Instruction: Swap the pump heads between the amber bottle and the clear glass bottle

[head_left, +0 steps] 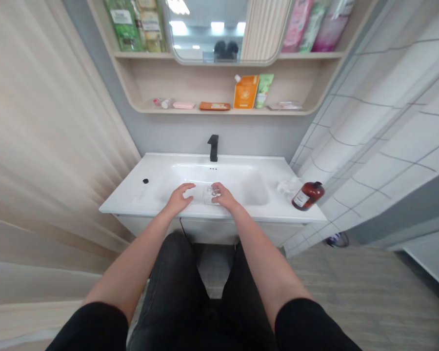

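Resting left hand (178, 199): open, fingers loosely curved, in the basin of the white sink (124, 204), just beside the clear plastic item (209, 194).
Clear plastic item: in the basin between both hands, touched by the right fingers; exact kind too small to tell.
Black faucet (213, 147): upright at the sink's back edge, beyond the hands.
Right hand (225, 196): fingers on the item; whether gripping it, cannot tell.
Amber bottle (308, 196): at the sink's right end, near crumpled white material (287, 186).
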A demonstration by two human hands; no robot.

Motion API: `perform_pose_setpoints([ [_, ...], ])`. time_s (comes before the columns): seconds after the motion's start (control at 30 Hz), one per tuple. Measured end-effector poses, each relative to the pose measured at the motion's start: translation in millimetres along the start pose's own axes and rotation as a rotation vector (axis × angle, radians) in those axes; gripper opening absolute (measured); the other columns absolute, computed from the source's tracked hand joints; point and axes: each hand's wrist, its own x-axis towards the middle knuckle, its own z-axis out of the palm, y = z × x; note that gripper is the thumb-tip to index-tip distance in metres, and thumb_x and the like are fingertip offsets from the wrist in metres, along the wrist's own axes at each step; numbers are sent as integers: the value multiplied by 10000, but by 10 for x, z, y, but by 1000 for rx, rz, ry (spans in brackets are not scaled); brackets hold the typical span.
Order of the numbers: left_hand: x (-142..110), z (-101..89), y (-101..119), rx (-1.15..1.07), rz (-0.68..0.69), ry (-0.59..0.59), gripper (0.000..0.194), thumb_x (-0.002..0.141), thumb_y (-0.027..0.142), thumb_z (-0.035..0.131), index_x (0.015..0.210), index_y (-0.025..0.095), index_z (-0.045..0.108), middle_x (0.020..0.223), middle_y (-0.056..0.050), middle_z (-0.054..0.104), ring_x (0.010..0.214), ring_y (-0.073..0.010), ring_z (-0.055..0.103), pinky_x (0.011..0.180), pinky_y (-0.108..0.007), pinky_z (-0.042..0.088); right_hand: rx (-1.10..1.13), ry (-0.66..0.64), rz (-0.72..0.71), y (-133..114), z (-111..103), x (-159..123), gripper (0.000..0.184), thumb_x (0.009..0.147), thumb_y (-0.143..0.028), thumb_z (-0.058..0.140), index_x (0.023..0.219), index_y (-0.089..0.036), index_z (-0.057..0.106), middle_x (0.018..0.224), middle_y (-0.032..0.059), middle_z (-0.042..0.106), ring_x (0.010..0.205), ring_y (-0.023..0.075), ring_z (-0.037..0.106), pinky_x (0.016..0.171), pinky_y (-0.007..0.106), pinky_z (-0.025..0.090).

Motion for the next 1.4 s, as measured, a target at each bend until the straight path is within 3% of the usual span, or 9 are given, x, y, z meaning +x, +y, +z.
perform_pose_setpoints([
  [0.1,-211,-586,-101,412,-45,258,347,950,276,643,1249,199,801,1345,-151,774,1337,-363,688,1253,-555,481,-24,39,25,11,-5,8,594,537,-153,766,1110,-276,668,1156,-13,721,1128,270,684,1096,449,545],
  [0.17,-337,-1032,-235,671,-143,311,401,973,325,639,1318,178,781,1394,-201,744,1384,-430,647,1241,-607,460,3,46,29,21,-4,21,582,538,-156,768,1098,-275,665,1184,-8,725,1169,277,683,1118,451,530],
  [0.3,-505,-1654,-557,923,-453,208,655,980,499,622,1480,79,684,1366,-298,731,1293,-488,689,1102,-587,542,37,40,25,24,7,44,549,547,-161,782,1071,-267,659,1176,4,731,1198,281,680,1133,454,519],
  [0.43,-538,-1809,-747,915,-500,29,532,960,457,586,1313,114,786,1269,-263,790,1231,-442,740,1076,-511,566,19,27,14,18,20,38,537,548,-155,796,1057,-262,666,1148,-4,736,1165,276,688,1117,446,525],
  [0.57,-421,-1676,-576,745,-438,114,412,907,474,643,1161,196,809,1175,-185,831,1203,-403,754,1067,-483,578,0,39,-6,23,17,41,530,540,-136,814,1035,-266,677,1112,-12,745,1120,272,698,1069,428,546],
  [0.7,-168,-1277,-44,363,-282,145,490,808,548,774,1190,242,767,1074,-84,816,953,-286,781,942,-410,624,-20,46,-23,61,22,63,533,531,-118,828,1024,-268,694,1093,-13,754,1091,275,709,1063,443,561],
  [0.8,64,-918,409,140,-95,30,535,800,605,818,1186,237,777,1049,-67,806,892,-244,762,880,-370,617,-13,35,-42,102,35,73,575,536,-115,826,1077,-271,711,1138,-6,768,1119,276,718,1082,453,567],
  [0.97,362,-570,838,265,70,-122,429,926,584,733,1133,235,875,895,-67,811,798,-256,706,818,-382,559,-14,28,-58,133,36,70,682,534,-127,880,1185,-269,733,1217,19,773,1135,269,722,1076,444,587],
  [1.4,653,-259,1168,473,195,-283,259,899,474,766,914,243,883,884,-96,820,827,-297,719,829,-386,533,-42,44,-140,59,54,19,740,540,-200,1014,1235,-261,769,1243,39,797,1129,273,739,1114,459,573],
])
